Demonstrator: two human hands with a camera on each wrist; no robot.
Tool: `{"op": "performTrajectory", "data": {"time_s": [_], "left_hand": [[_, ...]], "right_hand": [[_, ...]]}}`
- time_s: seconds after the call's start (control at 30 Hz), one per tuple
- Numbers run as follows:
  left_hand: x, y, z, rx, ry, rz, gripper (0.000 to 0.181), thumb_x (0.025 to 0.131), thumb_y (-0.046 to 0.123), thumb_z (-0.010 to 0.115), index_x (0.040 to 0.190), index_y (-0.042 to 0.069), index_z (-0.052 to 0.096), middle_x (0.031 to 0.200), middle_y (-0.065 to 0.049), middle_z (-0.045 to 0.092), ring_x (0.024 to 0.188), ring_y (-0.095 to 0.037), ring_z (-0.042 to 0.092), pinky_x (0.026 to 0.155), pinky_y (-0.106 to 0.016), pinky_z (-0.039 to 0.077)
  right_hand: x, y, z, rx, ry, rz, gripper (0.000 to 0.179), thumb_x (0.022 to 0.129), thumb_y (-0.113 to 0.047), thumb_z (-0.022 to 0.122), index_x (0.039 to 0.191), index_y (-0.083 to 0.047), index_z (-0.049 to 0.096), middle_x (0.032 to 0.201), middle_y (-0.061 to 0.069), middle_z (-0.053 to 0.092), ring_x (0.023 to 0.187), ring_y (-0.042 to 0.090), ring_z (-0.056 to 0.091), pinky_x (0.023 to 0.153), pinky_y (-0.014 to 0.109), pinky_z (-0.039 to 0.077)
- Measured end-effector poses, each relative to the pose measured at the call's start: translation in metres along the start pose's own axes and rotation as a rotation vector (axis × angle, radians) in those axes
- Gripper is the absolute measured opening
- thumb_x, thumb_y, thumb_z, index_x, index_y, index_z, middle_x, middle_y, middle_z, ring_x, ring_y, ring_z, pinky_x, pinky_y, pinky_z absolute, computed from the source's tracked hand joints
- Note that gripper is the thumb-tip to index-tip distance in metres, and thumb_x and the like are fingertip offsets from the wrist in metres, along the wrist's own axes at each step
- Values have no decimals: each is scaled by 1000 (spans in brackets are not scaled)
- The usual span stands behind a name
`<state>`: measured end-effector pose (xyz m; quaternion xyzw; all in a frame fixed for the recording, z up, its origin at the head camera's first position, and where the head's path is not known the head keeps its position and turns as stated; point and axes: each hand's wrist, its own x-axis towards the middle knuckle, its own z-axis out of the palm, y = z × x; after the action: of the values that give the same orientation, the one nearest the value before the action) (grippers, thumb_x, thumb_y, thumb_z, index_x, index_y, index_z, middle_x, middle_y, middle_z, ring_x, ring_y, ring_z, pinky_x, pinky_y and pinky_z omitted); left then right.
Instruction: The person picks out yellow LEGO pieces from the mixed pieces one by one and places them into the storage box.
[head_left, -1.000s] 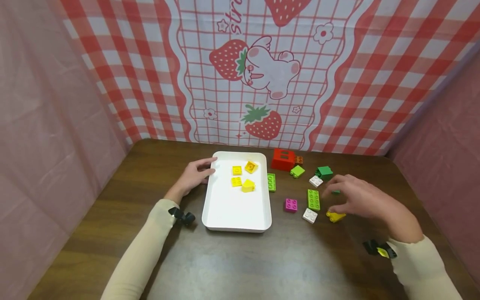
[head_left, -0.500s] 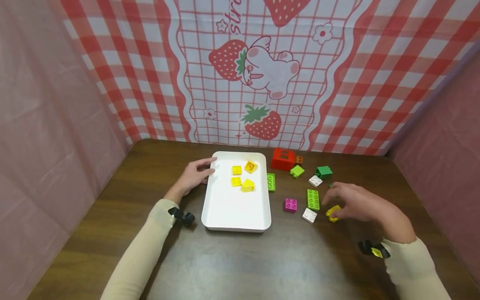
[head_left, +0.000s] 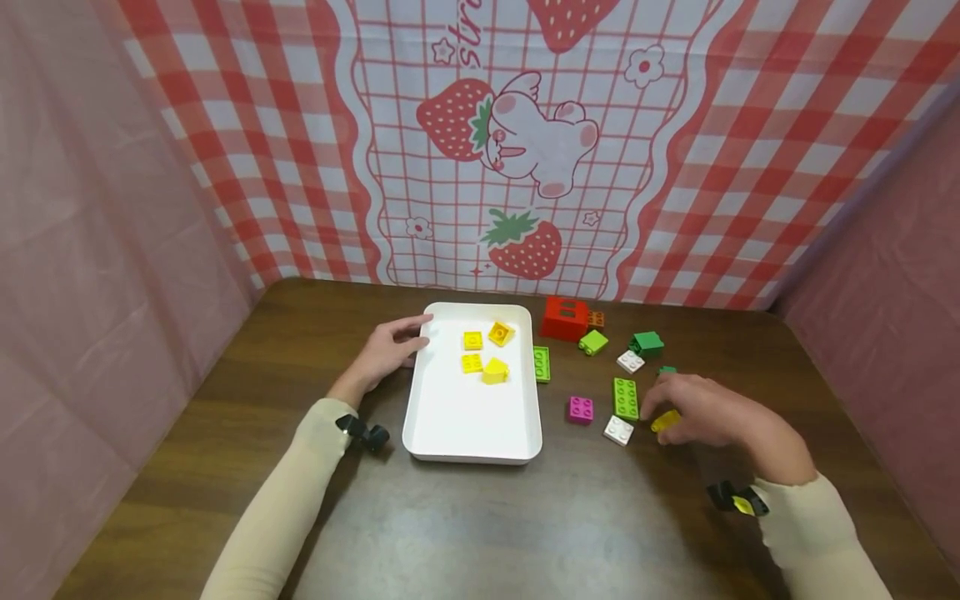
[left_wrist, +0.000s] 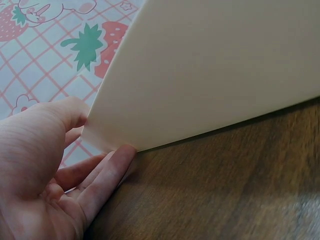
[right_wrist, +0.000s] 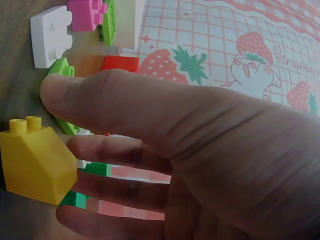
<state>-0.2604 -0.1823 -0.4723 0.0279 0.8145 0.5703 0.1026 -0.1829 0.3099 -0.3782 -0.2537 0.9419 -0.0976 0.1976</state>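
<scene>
A white tray (head_left: 472, 425) holds several yellow toy bricks (head_left: 495, 372). My left hand (head_left: 381, 354) rests against the tray's left side near its far corner, fingers fairly straight; the left wrist view shows fingertips at the pale wall (left_wrist: 210, 70). To the right, my right hand (head_left: 708, 408) is low around a yellow slanted brick (head_left: 664, 421), thumb on the near side and fingers on the far side. The right wrist view shows this yellow brick (right_wrist: 37, 162) with its two studs, the thumb apart from it and fingertips close beside it.
Loose bricks lie right of the tray: magenta (head_left: 581, 409), a long lime one (head_left: 626, 398), white (head_left: 618, 430), another white (head_left: 631, 361), dark green (head_left: 646, 343) and lime (head_left: 592, 342). A red windowed block (head_left: 565, 318) stands by the strawberry-print cloth (head_left: 525, 250).
My right hand has moved left and down to the yellow slanted brick, which has shifted slightly left. The left hand and the tray have stayed in place.
</scene>
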Motion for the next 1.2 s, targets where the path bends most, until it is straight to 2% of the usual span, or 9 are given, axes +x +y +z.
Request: {"op": "performTrajectory", "data": {"time_s": [0.23, 0.47, 0.7, 1.2], "left_hand": [[-1, 0, 0, -2, 1, -1, 55, 113, 22, 70, 167, 23, 57, 173, -17, 53, 137, -38, 64, 114, -49, 64], [-1, 1, -1, 1, -6, -1, 56, 113, 23, 69, 168, 23, 56, 174, -18, 52, 137, -38, 64, 115, -50, 63], [-1, 1, -1, 3, -7, 8, 56, 114, 22, 69, 168, 22, 56, 173, -18, 53, 137, -38, 64, 113, -49, 64], [-1, 0, -1, -7, -15, 19, 56, 114, 21, 69, 168, 21, 56, 173, -19, 52, 137, -38, 65, 113, -49, 64]], "right_hand": [[2, 0, 3, -1, -12, 2, 32, 83, -13, 99, 111, -16, 85, 122, 9, 74, 112, 31, 67, 101, 62, 65], [5, -3, 5, 20, -51, 38, 31, 83, -13, 99, 111, -17, 85, 122, 8, 74, 112, 29, 66, 104, 62, 64], [8, -2, 8, 28, -66, 28, 30, 83, -9, 99, 108, -17, 85, 122, 9, 74, 114, 29, 67, 105, 63, 64], [11, -2, 10, 38, -92, 53, 25, 84, -5, 96, 104, -18, 88, 114, 4, 73, 103, 22, 62, 97, 54, 68]]}}
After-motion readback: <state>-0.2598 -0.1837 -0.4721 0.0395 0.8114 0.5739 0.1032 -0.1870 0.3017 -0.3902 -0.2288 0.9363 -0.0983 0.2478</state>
